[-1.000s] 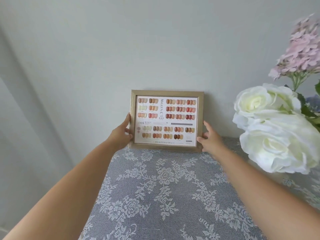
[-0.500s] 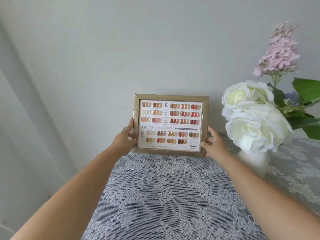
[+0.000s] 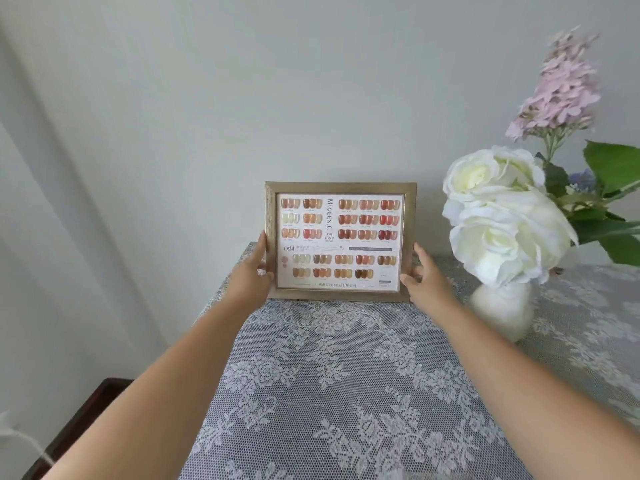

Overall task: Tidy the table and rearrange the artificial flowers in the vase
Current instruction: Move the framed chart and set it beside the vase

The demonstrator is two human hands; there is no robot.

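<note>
Wooden and pale gold, the picture frame (image 3: 340, 241) stands upright at the back of the table (image 3: 346, 393), its lower edge resting on the lace tablecloth (image 3: 311, 358) and its back close to the wall (image 3: 277, 81) (whether it leans on the wall or on a stand behind, you cannot tell from here). Your left hand (image 3: 252, 277) grips the lower left edge, thumb in front and fingers wrapped behind; your right hand (image 3: 424, 282) clasps the lower right edge the same way. Expect the frame to feel stiff and fairly light, but the front is probably glazed, so treat it as breakable and keep your thumbs on the wooden border, off the colour chart. Holding low on both sides gives good control of the tilt; a one-handed hold at a corner would let it swing. Just beside your right wrist stands the white vase (image 3: 502, 311), top-heavy by the look of it under the big white roses (image 3: 502, 220), with the pink hydrangea (image 3: 561, 88) rising above. For the flowers, take each by its stem near the vase mouth, since fabric petals crush easily, and steady the vase body with your other hand so it does not tip
</note>
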